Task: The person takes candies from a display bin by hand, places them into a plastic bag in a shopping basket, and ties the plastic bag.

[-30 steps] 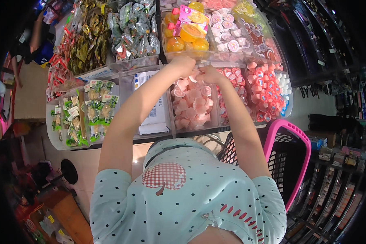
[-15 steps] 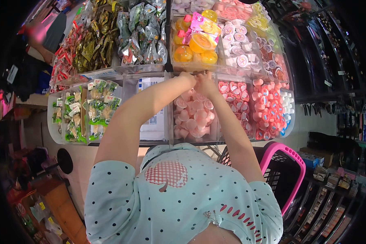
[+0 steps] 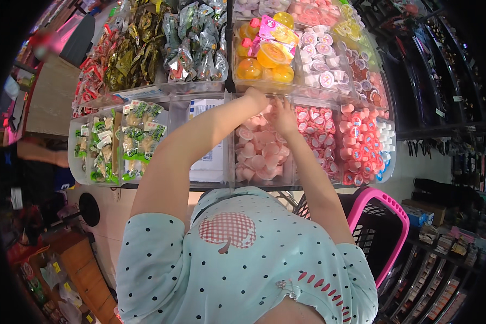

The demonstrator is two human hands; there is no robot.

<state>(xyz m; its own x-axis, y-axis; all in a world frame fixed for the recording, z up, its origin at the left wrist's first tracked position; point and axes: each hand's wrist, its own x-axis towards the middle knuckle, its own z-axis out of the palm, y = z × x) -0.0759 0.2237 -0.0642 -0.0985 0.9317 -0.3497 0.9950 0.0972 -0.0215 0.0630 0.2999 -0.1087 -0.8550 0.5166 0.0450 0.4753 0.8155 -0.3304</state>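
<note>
Both my hands are at the far end of a clear bin of pale pink jelly cups (image 3: pixel 262 154), close to each other. My left hand (image 3: pixel 258 99) bends down by the bin's far wall, its fingers mostly hidden behind the hand. Just right of it, my right hand (image 3: pixel 283 116) rests over the cups, with its fingers apart and pointing toward the far wall. I see nothing held in it. Beyond the wall sits a bin (image 3: pixel 243 85) of large yellow jelly cups, with a pink pouch (image 3: pixel 275 32) on top.
Bins of red jelly cups (image 3: pixel 314 127) and pink-red ones (image 3: pixel 356 143) stand at right; wrapped snacks (image 3: pixel 140 135) and a bin with white packages (image 3: pixel 208 167) are at left. A black basket with a pink handle (image 3: pixel 397 232) is at my right. Another person's arm (image 3: pixel 43 153) shows at far left.
My hands have moved slightly apart. The right one has come down and its fingers have spread over the pink cups. The person at far left has shifted nearer.
</note>
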